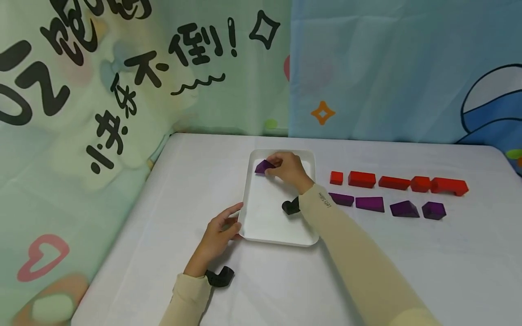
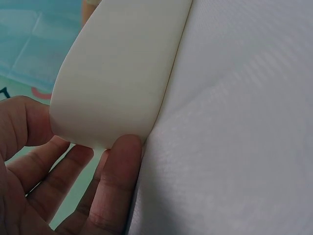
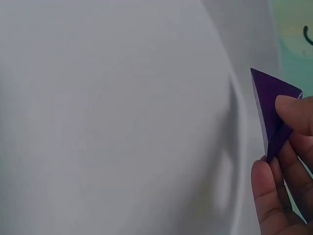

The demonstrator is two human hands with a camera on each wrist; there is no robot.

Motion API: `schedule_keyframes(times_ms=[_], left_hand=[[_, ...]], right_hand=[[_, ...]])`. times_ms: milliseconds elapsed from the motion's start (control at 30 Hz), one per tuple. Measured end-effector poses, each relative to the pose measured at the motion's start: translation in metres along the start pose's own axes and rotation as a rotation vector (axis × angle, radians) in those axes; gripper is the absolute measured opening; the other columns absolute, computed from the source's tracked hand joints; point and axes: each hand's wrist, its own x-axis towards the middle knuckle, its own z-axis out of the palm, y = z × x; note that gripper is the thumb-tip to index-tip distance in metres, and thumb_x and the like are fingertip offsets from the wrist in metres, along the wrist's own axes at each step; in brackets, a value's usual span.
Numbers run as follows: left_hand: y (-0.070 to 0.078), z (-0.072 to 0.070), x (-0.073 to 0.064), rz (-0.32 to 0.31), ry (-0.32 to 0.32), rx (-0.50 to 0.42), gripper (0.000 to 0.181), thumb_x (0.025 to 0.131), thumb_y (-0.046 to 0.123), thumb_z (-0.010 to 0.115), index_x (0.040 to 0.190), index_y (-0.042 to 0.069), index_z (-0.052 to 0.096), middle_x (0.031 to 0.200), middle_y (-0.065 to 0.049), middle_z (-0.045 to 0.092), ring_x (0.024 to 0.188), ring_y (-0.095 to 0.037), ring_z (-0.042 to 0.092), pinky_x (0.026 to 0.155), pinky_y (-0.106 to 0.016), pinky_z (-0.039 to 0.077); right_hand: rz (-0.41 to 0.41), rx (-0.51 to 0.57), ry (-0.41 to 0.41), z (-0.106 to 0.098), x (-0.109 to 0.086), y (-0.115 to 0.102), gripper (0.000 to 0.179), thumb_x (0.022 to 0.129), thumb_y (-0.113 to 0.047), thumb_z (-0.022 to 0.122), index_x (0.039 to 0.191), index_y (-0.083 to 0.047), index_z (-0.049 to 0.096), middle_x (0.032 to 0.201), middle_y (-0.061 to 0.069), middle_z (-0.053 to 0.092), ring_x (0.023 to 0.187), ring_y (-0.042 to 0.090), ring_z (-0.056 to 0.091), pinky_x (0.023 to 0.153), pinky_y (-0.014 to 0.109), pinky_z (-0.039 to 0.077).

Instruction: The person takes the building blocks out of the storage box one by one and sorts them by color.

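Observation:
My right hand (image 1: 288,170) pinches a purple block (image 1: 264,166) between thumb and fingers, over the far left part of a white tray (image 1: 269,199). In the right wrist view, this purple block (image 3: 271,98) shows a pointed corner and slanted flat faces. At the near left corner of the tray, my left hand (image 1: 218,235) holds the edge. The left wrist view shows the thumb and fingertips (image 2: 124,152) at the rim and outer wall of the tray (image 2: 112,73).
To the right of the tray lie a row of red blocks (image 1: 362,179) and, nearer, a row of purple blocks (image 1: 369,203). The right forearm overlaps the left end of the purple row. A printed curtain (image 1: 228,99) hangs behind the white table (image 1: 408,262).

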Motion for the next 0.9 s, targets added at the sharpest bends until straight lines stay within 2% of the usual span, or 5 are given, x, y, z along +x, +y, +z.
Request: schedule_keyframes(times_ms=[233, 467, 767, 800, 900], left_hand=[[0.002, 0.003, -0.002, -0.001, 0.026, 0.002, 0.051, 0.104, -0.005, 0.058, 0.155, -0.008, 0.051, 0.143, -0.035, 0.059, 0.13, -0.049, 0.061, 0.086, -0.04, 0.067], [0.001, 0.004, -0.002, -0.007, 0.016, -0.005, 0.053, 0.104, -0.006, 0.058, 0.157, -0.007, 0.049, 0.144, -0.036, 0.058, 0.13, -0.049, 0.061, 0.085, -0.034, 0.066], [0.002, 0.005, -0.003, -0.016, 0.035, -0.002, 0.053, 0.103, -0.007, 0.058, 0.156, -0.005, 0.052, 0.141, -0.034, 0.061, 0.128, -0.046, 0.063, 0.083, -0.034, 0.067], [0.002, 0.006, -0.003, -0.018, 0.036, -0.004, 0.053, 0.103, -0.007, 0.058, 0.156, -0.005, 0.052, 0.142, -0.034, 0.061, 0.128, -0.046, 0.063, 0.083, -0.034, 0.067], [0.002, 0.007, -0.004, -0.029, 0.042, -0.007, 0.054, 0.103, -0.008, 0.058, 0.156, -0.004, 0.052, 0.147, -0.032, 0.058, 0.129, -0.047, 0.062, 0.083, -0.033, 0.066]], right_hand=[[-0.116, 0.0, -0.019, -0.031, -0.019, -0.017, 0.042, 0.096, -0.002, 0.081, 0.136, 0.007, 0.07, 0.128, 0.025, 0.072, 0.118, 0.039, 0.067, 0.107, 0.048, 0.056], [-0.254, -0.021, -0.045, -0.074, -0.05, -0.025, 0.042, 0.094, 0.004, 0.08, 0.135, 0.01, 0.07, 0.126, 0.028, 0.071, 0.116, 0.042, 0.068, 0.105, 0.051, 0.059], [-0.228, -0.14, -0.025, -0.14, -0.1, -0.01, 0.042, 0.096, -0.001, 0.08, 0.135, 0.009, 0.069, 0.129, 0.026, 0.071, 0.118, 0.039, 0.067, 0.109, 0.055, 0.055], [-0.229, -0.157, -0.018, -0.147, -0.106, -0.006, 0.042, 0.096, 0.0, 0.081, 0.135, 0.009, 0.068, 0.129, 0.026, 0.071, 0.118, 0.039, 0.066, 0.108, 0.054, 0.055], [-0.209, -0.203, 0.002, -0.168, -0.123, 0.008, 0.046, 0.096, 0.0, 0.081, 0.138, 0.009, 0.066, 0.132, 0.027, 0.069, 0.119, 0.04, 0.065, 0.105, 0.031, 0.058]])
